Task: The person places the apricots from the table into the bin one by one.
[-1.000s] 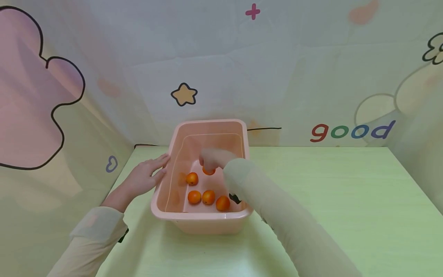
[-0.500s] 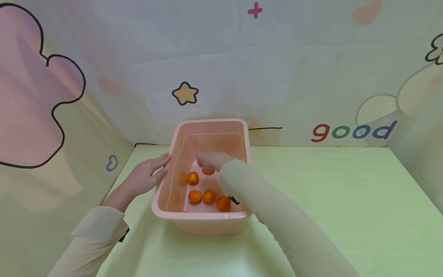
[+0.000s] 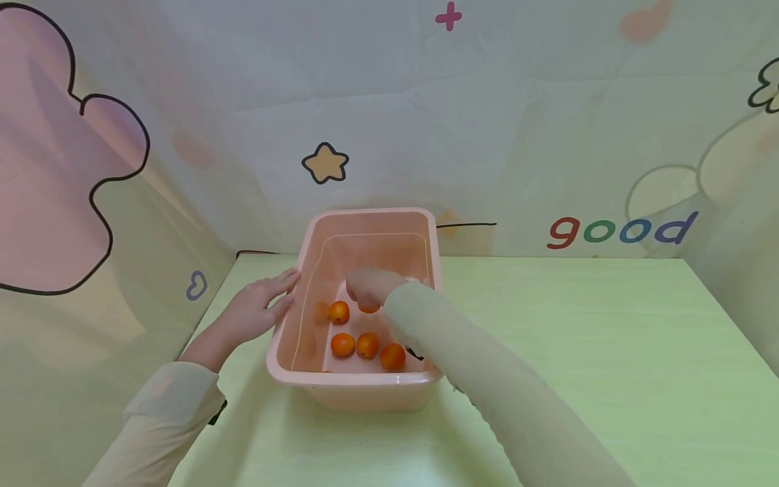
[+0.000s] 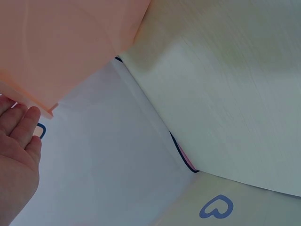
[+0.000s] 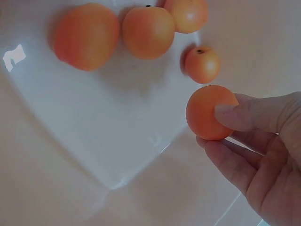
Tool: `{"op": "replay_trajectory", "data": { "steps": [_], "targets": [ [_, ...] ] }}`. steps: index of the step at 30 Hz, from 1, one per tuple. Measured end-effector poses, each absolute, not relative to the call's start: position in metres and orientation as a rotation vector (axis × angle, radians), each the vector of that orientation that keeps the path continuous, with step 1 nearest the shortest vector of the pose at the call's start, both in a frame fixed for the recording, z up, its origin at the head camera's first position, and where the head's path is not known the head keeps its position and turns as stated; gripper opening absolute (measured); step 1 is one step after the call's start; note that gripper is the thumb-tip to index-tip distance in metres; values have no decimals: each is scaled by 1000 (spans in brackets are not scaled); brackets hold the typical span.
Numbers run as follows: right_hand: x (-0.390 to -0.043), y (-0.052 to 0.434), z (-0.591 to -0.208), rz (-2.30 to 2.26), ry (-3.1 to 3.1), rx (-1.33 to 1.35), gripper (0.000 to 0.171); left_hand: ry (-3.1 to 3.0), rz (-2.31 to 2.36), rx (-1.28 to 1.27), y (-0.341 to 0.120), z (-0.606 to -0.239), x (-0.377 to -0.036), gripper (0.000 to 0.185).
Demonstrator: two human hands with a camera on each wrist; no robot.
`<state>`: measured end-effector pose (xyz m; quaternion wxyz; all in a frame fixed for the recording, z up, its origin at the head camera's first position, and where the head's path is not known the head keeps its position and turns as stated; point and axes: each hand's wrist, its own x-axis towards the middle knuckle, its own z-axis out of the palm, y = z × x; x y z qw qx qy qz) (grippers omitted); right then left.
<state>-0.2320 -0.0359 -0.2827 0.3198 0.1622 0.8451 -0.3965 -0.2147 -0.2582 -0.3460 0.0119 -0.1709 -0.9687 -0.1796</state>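
Note:
A pink plastic basin (image 3: 353, 380) stands on the table, with several round orange fruits on its floor. Inside it, toward the back, my right hand (image 3: 372, 285) pinches one orange fruit (image 5: 211, 113) between thumb and fingers. From the head view most of this fruit is hidden under the hand. Nearest to it lies a loose orange fruit (image 3: 339, 312). Three others sit near the front wall, among them a middle fruit (image 3: 367, 345) and a right-hand fruit (image 3: 392, 357). On the basin's left rim rests my left hand (image 3: 258, 311), its fingers extended against the outside.
The pale green table (image 3: 578, 338) stretches to the right of the basin. Behind it hangs a printed cloth backdrop (image 3: 389, 149), and more cloth (image 3: 140, 318) borders the left side. The basin's raised walls surround the fruits.
My right hand has shifted slightly left inside the basin, and the fruit under it sits a little lower in view. The left hand stays on the rim; the other fruits look unmoved.

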Motion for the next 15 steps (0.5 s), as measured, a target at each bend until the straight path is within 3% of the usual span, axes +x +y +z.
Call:
{"op": "replay_trajectory", "data": {
  "steps": [6,15],
  "targets": [
    [-226,-34,-285,-1060,2213,529,30,-3016,-554,-546,-259,-346,-215,46],
    [-190,-31,-239,-1079,2195,645,36,-3004,-539,-562,-258,-344,-215,45]
  ]
}}
